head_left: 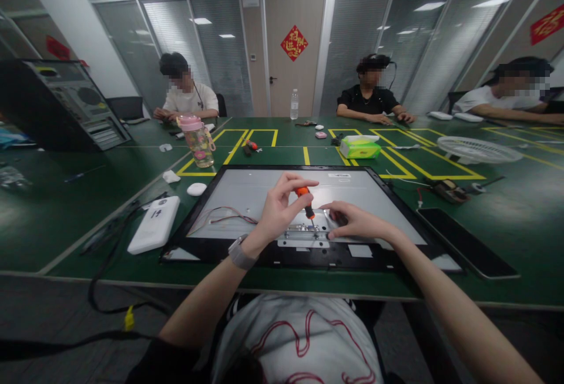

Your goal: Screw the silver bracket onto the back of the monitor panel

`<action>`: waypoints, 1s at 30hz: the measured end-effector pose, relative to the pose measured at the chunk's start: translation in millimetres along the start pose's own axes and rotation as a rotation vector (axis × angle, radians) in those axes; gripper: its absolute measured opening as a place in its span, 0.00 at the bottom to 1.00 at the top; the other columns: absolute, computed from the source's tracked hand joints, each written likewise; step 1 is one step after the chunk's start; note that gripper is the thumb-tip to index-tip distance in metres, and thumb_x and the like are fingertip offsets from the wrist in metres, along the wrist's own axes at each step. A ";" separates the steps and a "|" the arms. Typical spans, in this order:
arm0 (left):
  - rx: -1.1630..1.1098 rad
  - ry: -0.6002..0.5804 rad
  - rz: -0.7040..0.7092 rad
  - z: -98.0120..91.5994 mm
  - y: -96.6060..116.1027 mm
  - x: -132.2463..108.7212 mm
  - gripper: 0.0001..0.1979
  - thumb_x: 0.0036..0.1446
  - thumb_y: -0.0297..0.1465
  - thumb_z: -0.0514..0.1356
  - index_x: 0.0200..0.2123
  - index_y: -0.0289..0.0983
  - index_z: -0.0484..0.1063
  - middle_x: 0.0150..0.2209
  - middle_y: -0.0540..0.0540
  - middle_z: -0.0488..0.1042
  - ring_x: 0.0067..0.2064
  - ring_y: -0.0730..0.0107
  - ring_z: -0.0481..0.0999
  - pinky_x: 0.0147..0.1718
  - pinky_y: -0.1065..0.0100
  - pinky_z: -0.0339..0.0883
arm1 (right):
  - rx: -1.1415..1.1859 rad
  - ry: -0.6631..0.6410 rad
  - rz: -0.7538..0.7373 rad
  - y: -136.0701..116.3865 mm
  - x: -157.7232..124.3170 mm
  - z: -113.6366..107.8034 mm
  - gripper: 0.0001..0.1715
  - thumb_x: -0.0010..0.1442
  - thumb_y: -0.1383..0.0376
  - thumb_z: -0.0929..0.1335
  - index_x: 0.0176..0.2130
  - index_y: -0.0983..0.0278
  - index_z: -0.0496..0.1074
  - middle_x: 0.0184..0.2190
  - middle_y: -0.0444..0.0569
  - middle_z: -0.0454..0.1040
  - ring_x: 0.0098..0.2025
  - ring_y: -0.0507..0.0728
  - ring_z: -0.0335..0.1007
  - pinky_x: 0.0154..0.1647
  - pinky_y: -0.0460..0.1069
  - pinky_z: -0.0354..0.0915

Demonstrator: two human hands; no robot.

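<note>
From the seat, bottle (pixel 294 105)'s at 12 o'clock, tissues (pixel 359 149) at 1, cup (pixel 199 144) at 11, PC (pixel 66 105) at 10, and probably a fan grille (pixel 480 151), bit blurry, at 2.

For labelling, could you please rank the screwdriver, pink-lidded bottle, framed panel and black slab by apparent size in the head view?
Framed panel
Black slab
Pink-lidded bottle
Screwdriver, partly covered by left fingers

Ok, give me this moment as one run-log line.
left hand: holds orange-and-black screwdriver, tip down at metal bracket | right hand: at bracket's right end, contact unclear | flat panel: on green table
</note>
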State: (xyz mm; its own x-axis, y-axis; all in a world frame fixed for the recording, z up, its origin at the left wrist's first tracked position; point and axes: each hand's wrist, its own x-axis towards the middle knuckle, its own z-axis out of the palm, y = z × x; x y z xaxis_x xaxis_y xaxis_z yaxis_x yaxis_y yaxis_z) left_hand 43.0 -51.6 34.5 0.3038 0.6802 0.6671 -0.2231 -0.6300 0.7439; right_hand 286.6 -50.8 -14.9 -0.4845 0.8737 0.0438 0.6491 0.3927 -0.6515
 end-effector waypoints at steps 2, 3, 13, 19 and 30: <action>-0.071 -0.057 -0.020 -0.7 -1.1 -0.4 0.13 0.62 0.34 0.59 0.48 0.41 0.78 0.49 0.42 0.71 0.48 0.64 0.74 0.50 0.62 0.69 | -0.005 -0.006 0.002 -0.4 -0.2 -0.1 0.41 0.48 0.50 0.75 0.57 0.65 0.69 0.35 0.47 0.68 0.38 0.59 0.66 0.41 0.52 0.64; -0.108 -0.086 -0.036 -0.6 -1.7 -0.7 0.15 0.64 0.34 0.57 0.51 0.41 0.76 0.51 0.42 0.71 0.48 0.64 0.75 0.50 0.61 0.69 | -0.005 -0.009 0.003 -0.8 -0.3 -0.2 0.41 0.49 0.50 0.75 0.57 0.65 0.68 0.35 0.47 0.67 0.38 0.59 0.66 0.42 0.52 0.64; 0.147 -0.057 0.121 0.6 -5.5 -1.5 0.14 0.62 0.33 0.59 0.51 0.42 0.74 0.48 0.43 0.73 0.50 0.64 0.73 0.52 0.60 0.67 | -0.014 -0.008 -0.005 -0.6 0.2 0.0 0.41 0.48 0.50 0.75 0.56 0.65 0.69 0.35 0.47 0.67 0.37 0.58 0.65 0.39 0.51 0.64; 0.335 0.060 0.173 2.0 -3.0 -2.9 0.15 0.58 0.32 0.64 0.50 0.41 0.75 0.37 0.47 0.75 0.38 0.70 0.74 0.43 0.65 0.69 | -0.015 -0.005 0.000 -2.5 -0.5 -0.4 0.42 0.48 0.50 0.75 0.57 0.65 0.69 0.35 0.47 0.68 0.37 0.58 0.65 0.40 0.51 0.64; 0.286 0.092 0.138 2.2 -4.5 -2.3 0.16 0.59 0.31 0.62 0.52 0.40 0.73 0.38 0.47 0.76 0.38 0.71 0.75 0.42 0.66 0.71 | 0.001 -0.001 0.019 -3.4 -0.6 -0.4 0.41 0.48 0.51 0.75 0.57 0.65 0.69 0.36 0.48 0.68 0.38 0.59 0.66 0.41 0.53 0.65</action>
State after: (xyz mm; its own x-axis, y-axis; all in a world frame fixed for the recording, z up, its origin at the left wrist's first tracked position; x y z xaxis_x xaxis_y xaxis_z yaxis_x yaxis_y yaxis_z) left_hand 45.3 -51.1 29.6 0.2004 0.6036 0.7716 0.0164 -0.7896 0.6134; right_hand 284.9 -52.6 -12.4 -0.4729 0.8806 0.0311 0.6575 0.3762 -0.6528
